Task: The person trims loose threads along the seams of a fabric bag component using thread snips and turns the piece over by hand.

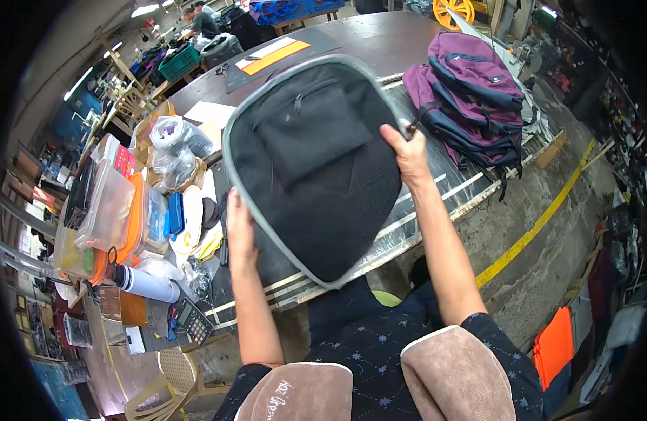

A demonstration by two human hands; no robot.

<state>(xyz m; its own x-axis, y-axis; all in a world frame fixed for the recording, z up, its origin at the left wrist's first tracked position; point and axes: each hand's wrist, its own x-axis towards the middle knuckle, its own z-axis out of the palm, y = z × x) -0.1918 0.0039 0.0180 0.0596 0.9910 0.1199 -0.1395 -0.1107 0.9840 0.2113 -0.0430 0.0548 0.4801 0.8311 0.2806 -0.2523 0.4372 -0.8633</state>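
Observation:
Both hands hold up a black backpack panel (365, 189) with a grey bound edge and a zipped pocket on its face. It is tilted above the front edge of the work table. My left hand (240, 228) grips its left edge, with the fingers partly hidden behind it. At the upper right edge, my right hand (410, 156) has its thumb on the front and the other fingers behind. A small dark zip pull or strap end (409, 128) sticks out beside that thumb. To the right, a purple and navy backpack (471, 91) rests on the table.
The dark table (379, 35) carries an orange and white sheet (274, 56) at the back. Along the left stand plastic bins (106, 203), a white bottle (147, 283), a calculator (194, 321) and bagged rolls (179, 133). A plastic chair (175, 375) is at lower left.

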